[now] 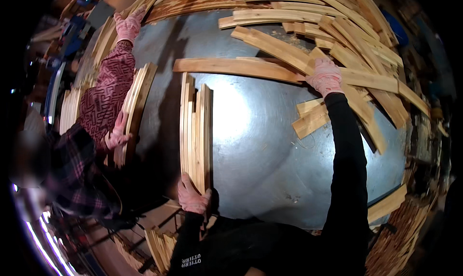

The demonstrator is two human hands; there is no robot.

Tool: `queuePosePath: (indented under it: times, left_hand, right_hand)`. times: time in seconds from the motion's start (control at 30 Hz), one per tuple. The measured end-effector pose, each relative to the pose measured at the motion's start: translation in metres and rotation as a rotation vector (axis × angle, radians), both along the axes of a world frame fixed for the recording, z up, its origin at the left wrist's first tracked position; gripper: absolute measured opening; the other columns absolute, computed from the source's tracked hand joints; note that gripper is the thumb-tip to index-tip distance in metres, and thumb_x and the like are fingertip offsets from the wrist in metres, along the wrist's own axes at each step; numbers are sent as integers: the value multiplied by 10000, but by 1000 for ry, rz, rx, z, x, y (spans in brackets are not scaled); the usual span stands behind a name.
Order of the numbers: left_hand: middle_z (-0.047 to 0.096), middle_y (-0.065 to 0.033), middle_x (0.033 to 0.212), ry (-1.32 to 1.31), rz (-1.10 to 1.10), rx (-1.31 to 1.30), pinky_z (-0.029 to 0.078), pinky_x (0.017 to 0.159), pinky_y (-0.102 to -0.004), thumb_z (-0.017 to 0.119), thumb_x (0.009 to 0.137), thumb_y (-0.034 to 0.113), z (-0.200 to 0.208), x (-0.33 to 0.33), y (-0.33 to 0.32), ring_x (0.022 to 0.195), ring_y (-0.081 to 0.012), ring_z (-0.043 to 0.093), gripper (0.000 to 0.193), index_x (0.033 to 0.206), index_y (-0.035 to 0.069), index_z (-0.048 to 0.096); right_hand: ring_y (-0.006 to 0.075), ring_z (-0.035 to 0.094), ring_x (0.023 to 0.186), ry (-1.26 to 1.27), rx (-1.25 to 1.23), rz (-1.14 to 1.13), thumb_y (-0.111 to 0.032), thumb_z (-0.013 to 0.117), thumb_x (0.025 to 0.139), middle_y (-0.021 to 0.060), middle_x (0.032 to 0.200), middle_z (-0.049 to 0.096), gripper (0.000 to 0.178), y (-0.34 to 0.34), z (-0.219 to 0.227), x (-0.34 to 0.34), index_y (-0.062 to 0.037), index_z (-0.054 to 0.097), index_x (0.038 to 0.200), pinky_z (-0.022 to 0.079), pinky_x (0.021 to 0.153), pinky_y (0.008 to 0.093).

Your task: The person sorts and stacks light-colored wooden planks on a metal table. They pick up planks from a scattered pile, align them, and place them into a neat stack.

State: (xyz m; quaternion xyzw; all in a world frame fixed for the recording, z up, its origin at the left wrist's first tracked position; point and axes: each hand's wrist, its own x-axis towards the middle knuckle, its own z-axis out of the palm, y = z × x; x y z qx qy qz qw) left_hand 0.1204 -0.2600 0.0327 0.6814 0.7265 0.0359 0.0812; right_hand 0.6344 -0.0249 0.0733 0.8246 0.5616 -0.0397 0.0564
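Note:
My left hand (pixel 194 197), in a pink glove, is closed round the near end of an upright bundle of narrow wooden slats (pixel 196 131) at the table's near edge. The slats stand side by side, their far ends uneven. Farther right, my outstretched right hand (pixel 325 77), also in a pink glove, grips the right end of a reddish-brown wooden board (pixel 236 69). This board lies crosswise just beyond the slat bundle. Under and beside my right hand, other boards cross; its fingertips are partly hidden.
A pile of loose boards (pixel 357 59) covers the table's far right. Short pieces (pixel 311 119) lie nearer. At left, a co-worker's pink-gloved hands (pixel 128 27) touch wood, beside another slat stack (pixel 137 107). The metal table (pixel 270 165) has a board (pixel 387 203) at its near right corner.

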Motion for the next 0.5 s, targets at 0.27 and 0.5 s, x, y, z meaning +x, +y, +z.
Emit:
queuePosePath:
  times: [0.27,0.5]
  left_hand:
    - [437,-306,1393,-9,81,-52,450,1038,-505,861,615,329,-13,2,-14,1238,-478,499,1177,1565,49,225]
    - [394,-277,1455,93,145,-161,413,1084,-489,881,616,308,-13,-3,-9,1308,-451,444,1260,1604,140,116]
  right_hand:
    - [356,553,1239,-235,180,-123,-426,811,739,192,1284,587,813,-164,-59,96,-79,457,1383,459,1034,455]
    - [355,573,1212,-121,-71,-165,-362,826,741,202,1312,585,989,-178,-51,146,-94,274,1517,463,1023,449]
